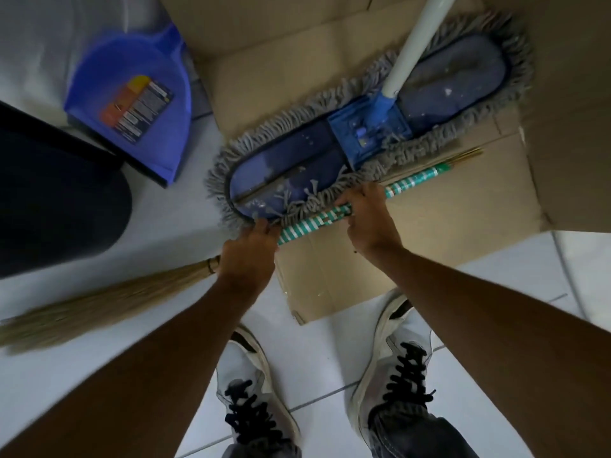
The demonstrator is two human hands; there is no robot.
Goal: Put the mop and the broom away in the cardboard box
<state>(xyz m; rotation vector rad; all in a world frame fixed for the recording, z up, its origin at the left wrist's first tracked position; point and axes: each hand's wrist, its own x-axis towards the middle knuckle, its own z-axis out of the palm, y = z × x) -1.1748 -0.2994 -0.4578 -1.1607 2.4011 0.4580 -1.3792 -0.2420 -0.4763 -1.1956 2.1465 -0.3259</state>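
Observation:
The flat mop [456, 74], blue pad with grey fringe and a white pole, lies across the bottom of the open cardboard box [429, 246]; its left end sticks out past the box's edge. The broom [314, 223] has a green-and-white striped handle and straw bristles. It lies along the mop's near side, handle over the cardboard, bristles out over the floor at the left. My left hand [249, 256] grips the handle near the bristle binding. My right hand [367, 219] grips it farther up the stripes.
A blue dustpan [132, 94] with a label leans at the upper left beside the box. A dark rounded object [49, 200] sits at the left. My two shoes [390, 365] stand on the white tiled floor just before the box flap.

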